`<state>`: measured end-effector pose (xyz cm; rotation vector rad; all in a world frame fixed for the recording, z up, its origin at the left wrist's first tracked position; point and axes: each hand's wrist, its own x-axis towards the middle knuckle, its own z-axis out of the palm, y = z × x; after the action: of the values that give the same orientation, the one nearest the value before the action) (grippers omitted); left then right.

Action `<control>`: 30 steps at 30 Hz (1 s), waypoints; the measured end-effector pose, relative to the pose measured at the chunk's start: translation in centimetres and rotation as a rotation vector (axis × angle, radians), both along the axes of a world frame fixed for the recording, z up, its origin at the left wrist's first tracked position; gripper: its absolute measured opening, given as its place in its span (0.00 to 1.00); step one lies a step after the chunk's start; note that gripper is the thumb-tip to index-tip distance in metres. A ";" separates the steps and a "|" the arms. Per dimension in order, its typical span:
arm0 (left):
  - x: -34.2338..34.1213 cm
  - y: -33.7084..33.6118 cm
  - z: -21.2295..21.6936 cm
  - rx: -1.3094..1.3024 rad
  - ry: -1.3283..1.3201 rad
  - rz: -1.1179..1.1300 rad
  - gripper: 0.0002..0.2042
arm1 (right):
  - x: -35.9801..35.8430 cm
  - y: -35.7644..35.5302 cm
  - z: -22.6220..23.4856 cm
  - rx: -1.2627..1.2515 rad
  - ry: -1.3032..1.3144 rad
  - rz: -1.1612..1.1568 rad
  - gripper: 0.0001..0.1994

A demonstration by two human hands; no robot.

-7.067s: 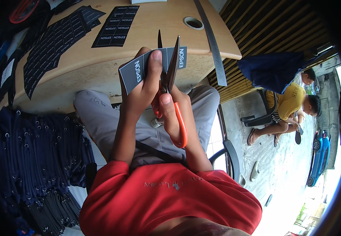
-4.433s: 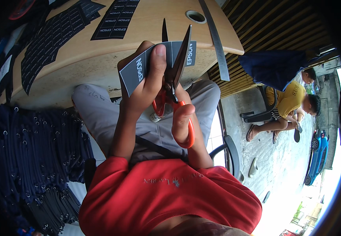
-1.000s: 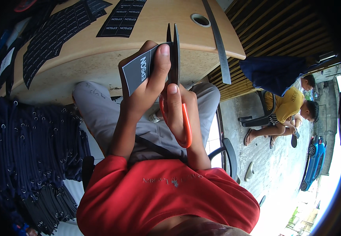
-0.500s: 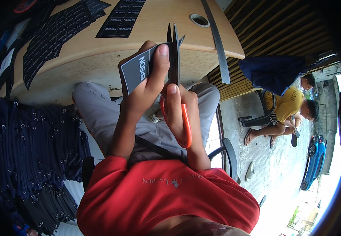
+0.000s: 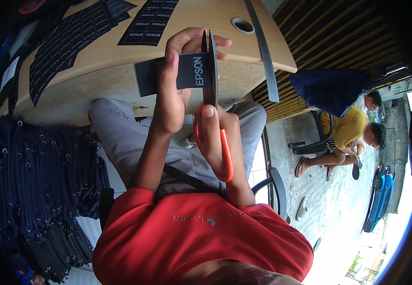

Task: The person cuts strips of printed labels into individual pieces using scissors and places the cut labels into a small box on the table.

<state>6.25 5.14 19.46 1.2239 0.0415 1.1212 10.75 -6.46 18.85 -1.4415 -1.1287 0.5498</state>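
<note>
In my left hand (image 5: 170,104) a short black label strip (image 5: 190,71) with pale lettering lies between the thumb in front and the fingers behind. Those fingers stretch out past the far side of the blades. My right hand (image 5: 218,126) grips a pair of scissors (image 5: 226,159) by its orange handles, thumb on top. Its dark blades point away from me, slightly apart at the tips, and the strip's right end meets them. Whether the strip lies between the blades or behind one cannot be made out. Both hands are above my lap, before the table edge.
On the wooden table (image 5: 201,19) lie black label sheets (image 5: 149,23) and a long metal ruler (image 5: 263,52) overhanging the front edge. Bundles of dark blue straps (image 5: 49,175) hang at left. Dark blue cloth (image 5: 317,90) is at right; two people sit beyond it.
My left fingers have loosened from a tight pinch and stretched out. The strip has turned more level and shifted right against the blades. A small dark tip beyond the blades is gone from sight.
</note>
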 end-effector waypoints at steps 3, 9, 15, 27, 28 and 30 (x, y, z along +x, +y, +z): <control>0.0 -0.3 0.2 -0.041 -0.068 -0.089 0.31 | -0.1 0.1 0.0 0.009 -0.012 -0.008 0.19; -0.4 0.4 -0.7 -0.162 -0.135 -0.221 0.29 | -0.3 0.2 -0.1 -0.018 0.021 -0.006 0.20; -0.5 0.3 -0.6 -0.292 -0.235 -0.360 0.26 | -0.6 0.2 0.2 -0.035 0.027 0.003 0.19; -0.6 0.0 0.4 -0.713 -0.152 -0.313 0.14 | -0.3 0.9 -0.1 -0.032 -0.041 0.019 0.18; -0.6 0.2 0.2 -0.737 -0.168 -0.356 0.14 | -0.2 0.9 -0.1 -0.032 -0.040 0.019 0.18; -0.6 0.5 0.0 -0.761 -0.183 -0.399 0.14 | -0.1 0.9 -0.1 -0.048 0.016 0.026 0.19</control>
<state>5.67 5.60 19.48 0.4194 0.0729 0.7468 10.65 -5.53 18.71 -1.4624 -1.1295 0.6096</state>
